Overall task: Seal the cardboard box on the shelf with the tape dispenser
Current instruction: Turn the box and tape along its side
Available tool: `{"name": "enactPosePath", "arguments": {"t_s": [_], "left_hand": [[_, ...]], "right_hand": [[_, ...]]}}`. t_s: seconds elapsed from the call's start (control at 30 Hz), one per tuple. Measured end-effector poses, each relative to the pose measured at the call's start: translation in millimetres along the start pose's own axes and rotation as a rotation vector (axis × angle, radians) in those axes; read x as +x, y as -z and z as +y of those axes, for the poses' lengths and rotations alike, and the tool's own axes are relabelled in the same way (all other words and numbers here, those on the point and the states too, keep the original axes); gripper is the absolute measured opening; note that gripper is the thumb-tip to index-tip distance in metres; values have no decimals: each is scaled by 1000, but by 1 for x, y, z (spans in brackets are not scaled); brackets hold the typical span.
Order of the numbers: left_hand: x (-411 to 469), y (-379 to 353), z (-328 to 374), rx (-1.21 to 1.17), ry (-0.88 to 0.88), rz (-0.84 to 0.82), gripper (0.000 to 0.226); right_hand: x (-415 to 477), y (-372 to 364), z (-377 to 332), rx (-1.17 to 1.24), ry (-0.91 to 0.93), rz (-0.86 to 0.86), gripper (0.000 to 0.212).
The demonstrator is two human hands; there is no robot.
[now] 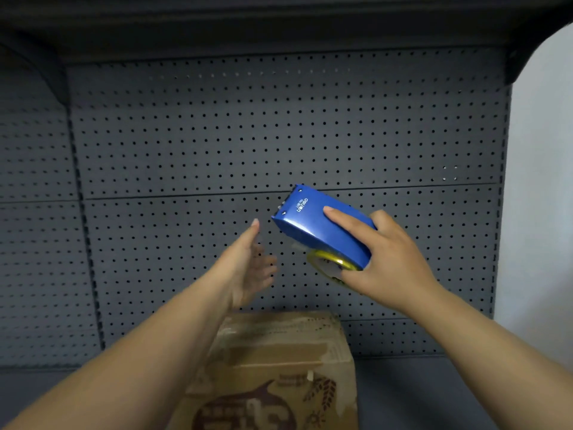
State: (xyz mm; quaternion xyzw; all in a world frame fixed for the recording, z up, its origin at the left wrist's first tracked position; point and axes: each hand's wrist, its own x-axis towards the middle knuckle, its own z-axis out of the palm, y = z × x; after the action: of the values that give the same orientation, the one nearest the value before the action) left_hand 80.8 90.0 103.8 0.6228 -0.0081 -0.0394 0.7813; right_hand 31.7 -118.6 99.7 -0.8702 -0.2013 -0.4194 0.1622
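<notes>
A brown cardboard box (279, 361) with a dark printed picture on its front stands on the shelf, low in the middle of the view. Its top flaps lie closed, with strips of clear tape across them. My right hand (387, 259) holds a blue tape dispenser (319, 228) in the air above the box, toothed end tilted up and left, with a roll of clear tape on a yellow core (333, 265) under it. My left hand (251, 265) is raised just left of the dispenser, fingers apart and blurred, holding nothing.
A dark grey pegboard panel (217, 135) forms the back of the shelf unit. An upper shelf (279, 23) overhangs at the top. The grey shelf surface (434, 395) runs right of the box. A pale wall (542, 181) lies at the far right.
</notes>
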Motion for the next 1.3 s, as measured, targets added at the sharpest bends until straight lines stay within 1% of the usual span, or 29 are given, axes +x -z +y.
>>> {"name": "enactPosePath", "arguments": {"t_s": [0.07,0.1,0.17,0.37,0.43,0.5,0.57,0.7,0.83,0.9,1.0,1.17,1.3], "left_hand": [[-1,10,15,17,48,-160,81],[0,15,22,22,53,-224,77],[2,29,34,23,44,-302,64],[25,81,61,104,-17,-358,17],[34,95,67,89,-48,-371,8],[42,104,71,67,-53,-400,8],[48,113,74,60,-42,-441,11],[53,126,75,144,-112,-502,14],[53,136,74,192,-225,-464,15],[51,141,75,229,-283,-436,16],[42,149,74,314,-356,-420,17],[17,156,65,392,-363,-427,11],[-2,163,60,361,-347,-435,17]], "right_hand": [[6,-5,-19,-5,25,29,85],[9,-8,-28,-13,38,50,86],[16,-14,-45,-23,45,84,88],[35,-43,-97,-124,-24,138,87],[37,-51,-112,-164,-29,144,83],[37,-55,-126,-197,-52,147,78],[36,-57,-137,-236,-84,147,75],[30,-61,-161,-323,-143,123,72],[27,-63,-193,-387,-229,60,72],[21,-65,-207,-401,-266,8,75],[7,-69,-229,-409,-329,-18,81],[-22,-69,-276,-412,-467,-25,83],[-40,-64,-313,-450,-542,-41,85]]}}
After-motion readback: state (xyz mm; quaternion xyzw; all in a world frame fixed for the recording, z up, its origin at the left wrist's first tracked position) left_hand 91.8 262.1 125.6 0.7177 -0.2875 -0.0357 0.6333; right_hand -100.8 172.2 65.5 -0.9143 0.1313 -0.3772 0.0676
